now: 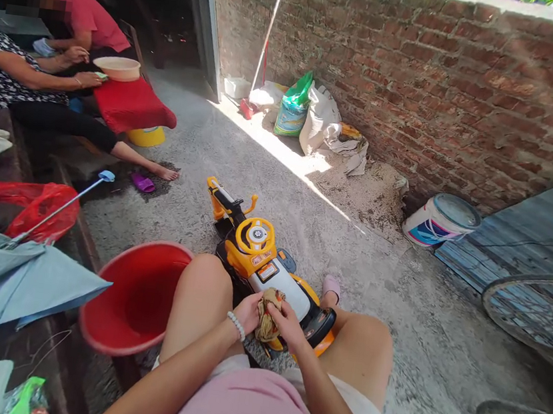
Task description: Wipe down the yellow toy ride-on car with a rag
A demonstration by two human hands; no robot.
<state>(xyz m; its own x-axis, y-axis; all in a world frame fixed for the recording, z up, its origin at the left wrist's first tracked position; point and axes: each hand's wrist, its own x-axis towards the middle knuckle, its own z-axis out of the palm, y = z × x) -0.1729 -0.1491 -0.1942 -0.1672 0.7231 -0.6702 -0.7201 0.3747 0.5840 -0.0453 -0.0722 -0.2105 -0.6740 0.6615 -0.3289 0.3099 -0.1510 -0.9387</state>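
Note:
A crumpled tan cloth-like bundle [270, 315] with reddish patches is held between both hands above my lap. My left hand [248, 312], with a beaded bracelet at the wrist, has its fingers closed on the bundle's left side. The fingers of my right hand [288, 323] pinch its right side. Just beyond the hands, between my legs, stands a yellow, white and black toy ride-on vehicle [291, 291] with a yellow steering wheel [255, 235]. Beside my left knee is a large red bucket [96, 319].
At the left lie a folded umbrella [45, 283] and a red bag [54, 213]. Two people sit at the upper left near a bowl [117, 68]. Sacks [320, 122] lean by the brick wall [424, 71]. A paint bucket [439, 220] and wheels [536, 306] are at the right.

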